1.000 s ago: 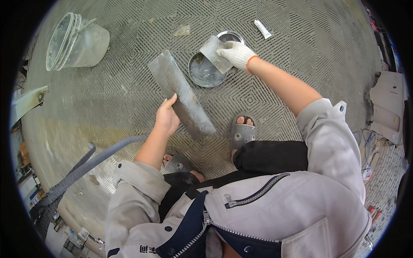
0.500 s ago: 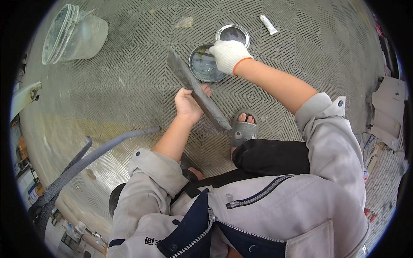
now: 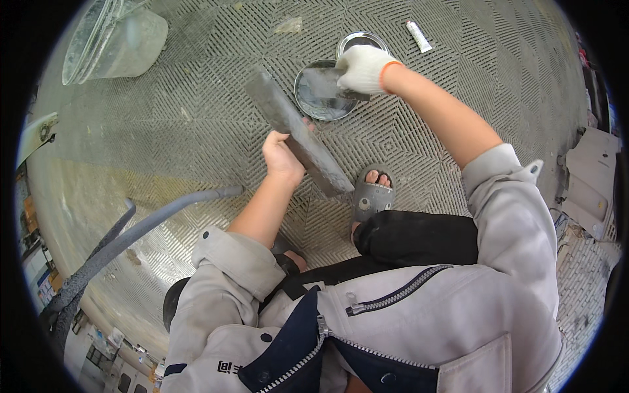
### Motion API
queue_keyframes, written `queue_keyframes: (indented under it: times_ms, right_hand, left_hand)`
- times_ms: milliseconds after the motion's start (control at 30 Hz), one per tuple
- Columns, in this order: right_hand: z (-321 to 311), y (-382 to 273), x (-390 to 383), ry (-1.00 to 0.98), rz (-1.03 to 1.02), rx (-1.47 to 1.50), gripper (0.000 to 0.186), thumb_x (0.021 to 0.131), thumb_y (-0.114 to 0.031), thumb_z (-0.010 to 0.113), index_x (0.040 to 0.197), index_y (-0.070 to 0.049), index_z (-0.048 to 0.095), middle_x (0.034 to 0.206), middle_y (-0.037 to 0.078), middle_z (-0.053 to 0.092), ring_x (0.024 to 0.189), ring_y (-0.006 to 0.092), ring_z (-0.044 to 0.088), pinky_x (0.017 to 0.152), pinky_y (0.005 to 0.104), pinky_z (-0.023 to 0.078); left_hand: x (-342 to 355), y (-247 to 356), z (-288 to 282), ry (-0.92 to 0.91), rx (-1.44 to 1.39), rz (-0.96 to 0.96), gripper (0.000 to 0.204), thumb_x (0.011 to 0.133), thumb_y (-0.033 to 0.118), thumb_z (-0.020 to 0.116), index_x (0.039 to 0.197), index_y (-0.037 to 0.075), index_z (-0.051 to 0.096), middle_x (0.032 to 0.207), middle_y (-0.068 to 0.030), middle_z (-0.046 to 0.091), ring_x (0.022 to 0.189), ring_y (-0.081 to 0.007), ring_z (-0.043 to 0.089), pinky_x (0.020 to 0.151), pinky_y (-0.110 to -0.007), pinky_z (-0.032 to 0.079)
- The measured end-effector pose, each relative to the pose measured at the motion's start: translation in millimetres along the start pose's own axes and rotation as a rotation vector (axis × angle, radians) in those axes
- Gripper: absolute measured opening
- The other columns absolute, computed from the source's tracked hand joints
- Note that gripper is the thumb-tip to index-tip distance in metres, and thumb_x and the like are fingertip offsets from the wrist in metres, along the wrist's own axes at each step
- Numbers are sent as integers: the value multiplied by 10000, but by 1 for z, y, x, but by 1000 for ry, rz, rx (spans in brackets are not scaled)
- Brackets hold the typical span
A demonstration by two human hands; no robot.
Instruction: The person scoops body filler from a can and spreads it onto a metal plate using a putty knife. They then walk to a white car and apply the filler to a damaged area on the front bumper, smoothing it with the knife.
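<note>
My left hand (image 3: pixel 283 157) is bare and wrapped round the middle of a long, flat grey board (image 3: pixel 291 128). The board lies at a slant, its upper end left of an open round tin (image 3: pixel 299 103). Grey paste shows inside the tin. A white knitted glove with an orange cuff covers my right hand (image 3: pixel 365 69), closed on a putty spreader (image 3: pixel 322 84). Its wide grey blade spans the tin's opening; whether it touches the paste I cannot tell. Just behind the tin a round lid (image 3: pixel 362 39) is partly hidden by the glove.
A small white tube (image 3: pixel 419 37) lies on the ribbed floor right of the lid. At far left stands a cloudy plastic bucket (image 3: pixel 134 46). A bent grey padded bar (image 3: pixel 157 216) reaches in from the left. My sandalled foot (image 3: pixel 373 190) is near the board's lower end.
My right hand has moved slightly up and right, and the spreader's blade now shows broadside over the tin. The board has tilted, showing more of its face.
</note>
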State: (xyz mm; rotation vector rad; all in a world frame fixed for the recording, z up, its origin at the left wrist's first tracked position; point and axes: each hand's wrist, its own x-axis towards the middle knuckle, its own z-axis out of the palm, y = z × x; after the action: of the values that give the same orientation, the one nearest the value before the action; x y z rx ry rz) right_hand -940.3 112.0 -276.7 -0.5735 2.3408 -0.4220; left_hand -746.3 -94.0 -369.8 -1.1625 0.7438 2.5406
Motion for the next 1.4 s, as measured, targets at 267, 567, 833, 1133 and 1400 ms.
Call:
queue_keyframes:
  times_ms: [267, 567, 833, 1133, 1400]
  right_hand:
    - [22, 23, -32, 157, 8, 498, 655, 888, -307, 837, 1423, 45, 698, 1299, 231, 781, 1203, 300, 754, 1074, 378, 565]
    - [56, -104, -35, 355, -175, 927, 554, 1028, -307, 787, 1450, 35, 678, 1249, 121, 820, 1105, 151, 750, 978, 329, 587]
    - [48, -204, -30, 416, -725, 321, 431, 999, -140, 692, 1406, 1, 680, 1104, 198, 762, 984, 377, 766, 860, 428, 629]
    - [35, -239, -14, 246, -673, -77, 470, 949, -58, 616, 1417, -22, 648, 1134, 198, 754, 986, 407, 763, 847, 494, 625]
    - [65, -205, -5, -47, -526, -213, 433, 883, -33, 657, 1314, -5, 691, 1103, 247, 783, 1050, 433, 765, 908, 514, 615]
  left_hand:
    - [8, 46, -5, 157, -5, 230, 427, 869, 246, 550, 1248, 88, 668, 1284, -76, 711, 1217, -324, 637, 1139, -504, 449]
    - [-105, 179, 28, 137, 422, 450, 280, 1083, 150, 730, 1323, 47, 629, 1326, -93, 709, 1159, -219, 704, 1006, -417, 595]
    - [-160, 215, 14, 204, 359, 726, 315, 1087, 105, 708, 1372, 36, 591, 1373, -111, 686, 1218, -245, 686, 1040, -433, 587]
    - [-134, 222, -16, 297, 277, 790, 302, 1088, 80, 693, 1371, 38, 595, 1343, -103, 701, 1209, -262, 691, 1042, -434, 587]
    - [-129, 223, -19, 230, 305, 795, 264, 1104, 50, 647, 1358, 13, 587, 1351, -121, 687, 1232, -266, 681, 1057, -457, 587]
